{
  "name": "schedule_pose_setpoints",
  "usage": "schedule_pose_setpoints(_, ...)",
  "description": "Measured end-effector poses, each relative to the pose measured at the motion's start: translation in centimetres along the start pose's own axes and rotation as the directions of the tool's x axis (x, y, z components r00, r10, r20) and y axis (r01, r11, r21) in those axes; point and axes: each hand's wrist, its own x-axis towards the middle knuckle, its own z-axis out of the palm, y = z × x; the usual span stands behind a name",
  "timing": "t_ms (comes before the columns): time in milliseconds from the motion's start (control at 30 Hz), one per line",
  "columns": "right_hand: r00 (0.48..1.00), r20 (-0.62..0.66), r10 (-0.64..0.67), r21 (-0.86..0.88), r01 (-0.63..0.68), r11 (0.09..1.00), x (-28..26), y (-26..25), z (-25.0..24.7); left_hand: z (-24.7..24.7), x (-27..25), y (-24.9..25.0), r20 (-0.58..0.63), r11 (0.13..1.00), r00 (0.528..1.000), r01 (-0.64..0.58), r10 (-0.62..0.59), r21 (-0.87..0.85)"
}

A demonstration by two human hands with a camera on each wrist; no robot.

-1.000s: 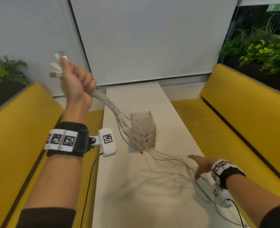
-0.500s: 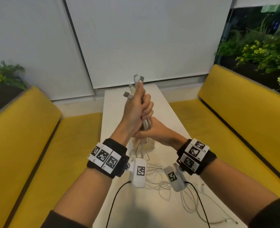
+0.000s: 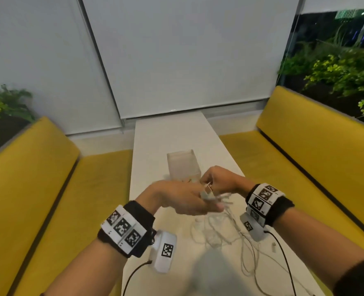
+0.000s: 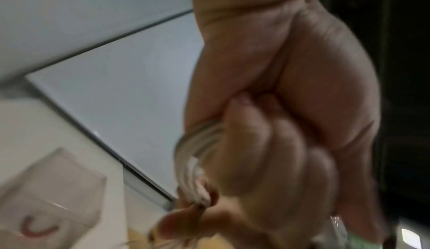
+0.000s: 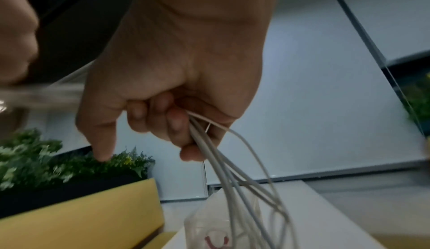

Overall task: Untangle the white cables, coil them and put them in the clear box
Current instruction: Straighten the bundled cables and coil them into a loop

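Observation:
Several white cables point(image 3: 216, 232) lie in loose loops on the white table point(image 3: 155, 146), and their upper strands rise into both hands. My left hand point(image 3: 187, 201) is a fist round a bundle of the cables point(image 4: 190, 153), with plug ends sticking out past the fingers. Just beyond it, my right hand point(image 3: 217, 180) curls round several strands point(image 5: 209, 153) that hang down toward the table. The clear box point(image 3: 183, 165) stands upright right behind the hands; a small red item shows at its bottom point(image 5: 215, 239).
Yellow benches point(image 3: 317, 150) run along both sides of the narrow table. White blinds close the far end and plants stand behind the bench backs. A loose white plug point(image 3: 274, 247) lies near the table's right edge. Black camera leads trail from both wrists.
My left hand dropped from high up to just above the table in front of the box. My right hand left the table, took hold of the strands and now stays next to the left.

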Motion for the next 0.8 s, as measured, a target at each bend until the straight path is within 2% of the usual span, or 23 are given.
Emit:
schedule_pose_setpoints(67,0.997,0.072,-0.009,-0.203,0.024,0.979,0.3,0.4,0.3,1.2,1.6,-2.5,0.022,0.954,0.985,0.159,-0.170,0.253)
schedule_pose_setpoints(100,0.996,0.090,0.002,-0.262,0.021,0.965,0.6,0.8,0.5,1.6,2.3,-3.7,-0.004,0.917,0.968,0.240,-0.252,0.319)
schedule_pose_setpoints(200,0.992,0.125,0.005,-0.336,0.038,0.941,0.4,1.2,0.3,2.1,3.6,-6.9,-0.208,0.850,0.898,0.436,-0.388,0.295)
schedule_pose_setpoints(300,0.991,0.128,0.047,-0.296,-0.007,0.955,0.0,2.3,0.5,2.0,3.7,-9.3,-0.427,0.830,0.821,0.506,-0.379,0.236)
schedule_pose_setpoints(367,0.990,0.125,0.068,-0.215,-0.040,0.976,0.0,2.6,0.7,2.2,4.1,-9.9,-0.505,0.909,0.803,0.409,-0.317,0.081)
schedule_pose_setpoints(433,0.993,0.099,0.068,-0.074,-0.061,0.995,0.1,2.3,0.7,2.4,4.2,-9.3,-0.571,0.958,0.772,0.185,-0.278,-0.217)
schedule_pose_setpoints(500,0.998,0.017,0.058,0.040,-0.059,0.997,0.1,1.8,1.1,2.2,4.4,-8.1,-0.590,0.875,0.724,0.038,-0.357,-0.483)
schedule_pose_setpoints(567,0.991,-0.120,0.052,0.115,-0.038,0.993,0.3,1.4,2.0,1.7,4.9,-7.1,-0.598,0.784,0.674,-0.045,-0.433,-0.618)
schedule_pose_setpoints(633,0.965,-0.252,0.070,0.218,-0.013,0.976,1.0,1.3,3.1,1.1,5.4,-6.2,-0.612,0.699,0.632,-0.151,-0.475,-0.699)
schedule_pose_setpoints(700,0.927,-0.355,0.120,0.339,0.008,0.941,1.6,0.6,3.7,0.6,5.9,-5.3,-0.646,0.646,0.603,-0.265,-0.468,-0.716)
schedule_pose_setpoints(800,0.902,-0.402,0.156,0.448,0.045,0.893,1.7,-0.8,4.0,-0.2,6.3,-3.8,-0.697,0.572,0.560,-0.420,-0.447,-0.704)
